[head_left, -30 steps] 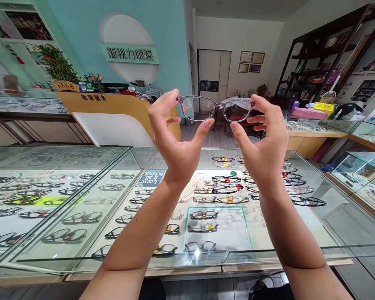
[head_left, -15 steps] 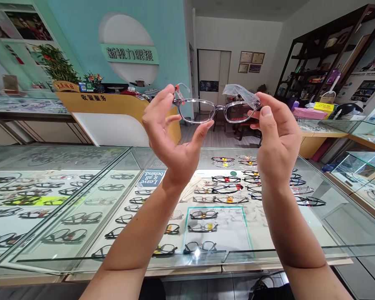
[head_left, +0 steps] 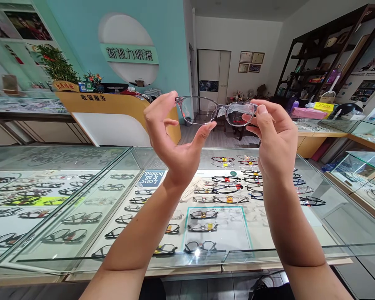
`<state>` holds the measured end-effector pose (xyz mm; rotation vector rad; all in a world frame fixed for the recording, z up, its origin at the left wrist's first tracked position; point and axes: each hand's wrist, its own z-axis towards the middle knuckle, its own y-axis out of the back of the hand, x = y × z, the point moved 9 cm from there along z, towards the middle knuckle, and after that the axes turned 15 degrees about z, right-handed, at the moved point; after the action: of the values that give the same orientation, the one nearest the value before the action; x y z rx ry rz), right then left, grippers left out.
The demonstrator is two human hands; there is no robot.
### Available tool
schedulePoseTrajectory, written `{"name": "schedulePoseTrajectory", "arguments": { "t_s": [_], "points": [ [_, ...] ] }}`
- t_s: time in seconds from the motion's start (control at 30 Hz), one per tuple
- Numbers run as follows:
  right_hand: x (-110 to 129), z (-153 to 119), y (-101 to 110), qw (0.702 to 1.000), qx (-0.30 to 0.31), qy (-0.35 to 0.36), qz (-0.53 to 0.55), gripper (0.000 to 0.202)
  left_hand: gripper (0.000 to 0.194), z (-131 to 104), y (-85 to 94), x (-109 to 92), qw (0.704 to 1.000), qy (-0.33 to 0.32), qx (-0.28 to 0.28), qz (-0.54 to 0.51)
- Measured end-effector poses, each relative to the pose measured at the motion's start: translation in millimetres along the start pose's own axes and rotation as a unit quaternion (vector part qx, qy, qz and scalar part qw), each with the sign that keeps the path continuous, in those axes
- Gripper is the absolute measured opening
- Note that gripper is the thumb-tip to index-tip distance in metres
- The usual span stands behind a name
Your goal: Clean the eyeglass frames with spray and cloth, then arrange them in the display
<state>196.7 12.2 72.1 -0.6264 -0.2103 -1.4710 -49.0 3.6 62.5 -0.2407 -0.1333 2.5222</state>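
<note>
A pair of eyeglasses (head_left: 219, 107) with a thin, clear-grey frame is held up in the air above the glass display case. My left hand (head_left: 177, 133) grips it at the left end, fingertips at the hinge corner and thumb under the left lens rim. On the other side, my right hand (head_left: 273, 129) pinches the right end between thumb and fingers, with some fingertips showing through the right lens. Red lettering shows through that lens. The temples are mostly hidden behind the lenses and fingers.
Below the hands stands a glass display case (head_left: 206, 260) with several rows of eyeglasses (head_left: 202, 227) inside. Beyond it are a curved yellow-and-white counter (head_left: 112, 108) at left, a dark shelf (head_left: 312, 54) at right, and a pink box (head_left: 309, 113) on another counter.
The eyeglasses have turned in my hands, so the left temple and the clear plastic wrap at the right no longer stand up above the frame. My right hand has shifted slightly left.
</note>
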Motion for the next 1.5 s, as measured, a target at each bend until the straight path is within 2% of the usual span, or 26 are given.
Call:
{"name": "schedulePoseTrajectory", "arguments": {
  "t_s": [0.2,0.27,0.37,0.43,0.57,0.67,0.8,0.9,1.13,1.33,1.5],
  "points": [
    [-8,2,1,1.000,-0.003,-0.023,0.003,0.034,0.090,-1,-11.5,10,0.995,0.056,0.060,-0.061],
    [-9,2,0,1.000,0.011,-0.014,-0.008,0.035,0.090,0,-10.3,10,0.995,0.066,0.057,-0.057],
    [-2,2,-3,0.999,0.025,0.033,-0.033,0.034,0.082,3,-3.8,3,0.998,0.052,0.019,-0.037],
    [6,0,-2,0.996,0.008,0.075,-0.046,0.031,0.076,5,-3.6,0,0.998,0.040,0.004,-0.041],
    [18,-4,-1,0.989,-0.034,0.121,-0.075,0.027,0.080,5,-14.1,0,0.998,0.014,0.020,-0.062],
    [19,-5,-3,0.988,-0.031,0.125,-0.089,0.029,0.083,4,-19.4,3,0.997,0.010,0.035,-0.073],
    [24,-6,-4,0.987,-0.031,0.147,-0.061,0.020,0.078,3,-20.3,6,0.993,0.025,0.044,-0.105],
    [26,-7,-4,0.986,-0.035,0.155,-0.049,0.016,0.081,2,-22.4,8,0.990,0.040,0.060,-0.120],
    [21,-5,-8,0.980,0.007,0.162,-0.117,0.038,0.085,1,-24.3,9,0.989,0.049,0.066,-0.127],
    [23,-5,-7,0.983,0.000,0.169,-0.067,0.027,0.087,0,-25.1,8,0.992,0.010,0.064,-0.106],
    [15,-2,-6,0.985,0.012,0.156,-0.068,0.035,0.089,-1,-28.1,10,0.989,0.019,0.064,-0.128]
  ]
}}
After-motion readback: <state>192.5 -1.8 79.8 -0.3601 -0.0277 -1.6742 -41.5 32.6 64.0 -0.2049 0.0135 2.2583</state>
